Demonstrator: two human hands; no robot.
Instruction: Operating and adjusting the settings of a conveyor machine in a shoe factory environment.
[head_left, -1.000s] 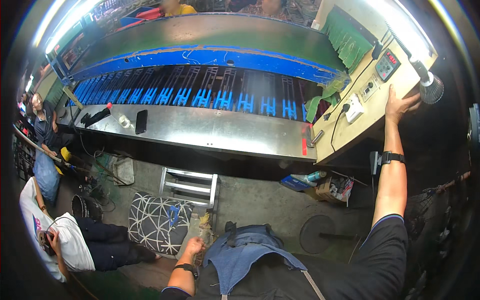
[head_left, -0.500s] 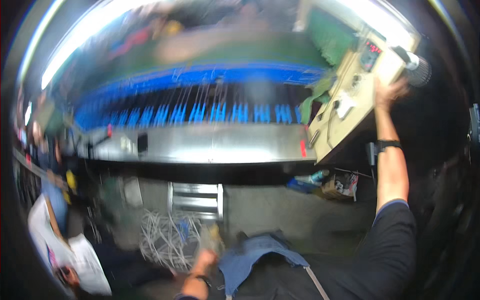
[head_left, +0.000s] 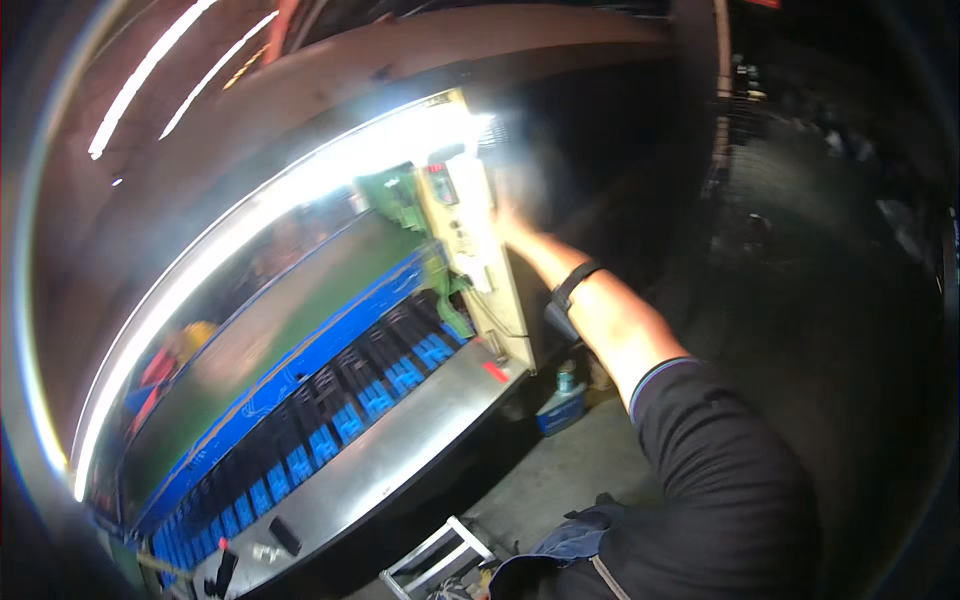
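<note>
My right arm, in a dark short sleeve with a black wristband [head_left: 575,283], stretches up and forward. At its end my right hand [head_left: 508,222] is at the outer edge of a cream control panel [head_left: 510,318], smeared by motion and glare, so its fingers cannot be made out. On the panel sit a small red-lit display [head_left: 440,184] and some knobs. Green cloth [head_left: 452,308] hangs along its inner side. My left hand is out of view.
A long machine bed with blue slotted pieces [head_left: 348,424] and a steel ledge [head_left: 400,440] runs to the lower left. On the ledge lies a black object [head_left: 285,536]. Below are a metal step stool [head_left: 440,560] and a blue box [head_left: 562,410]. A bright tube light [head_left: 235,230] arches above.
My view has swung up and right, tilting the machine. My left hand and the person at the left have gone out of view. My right hand is still by the panel's outer edge.
</note>
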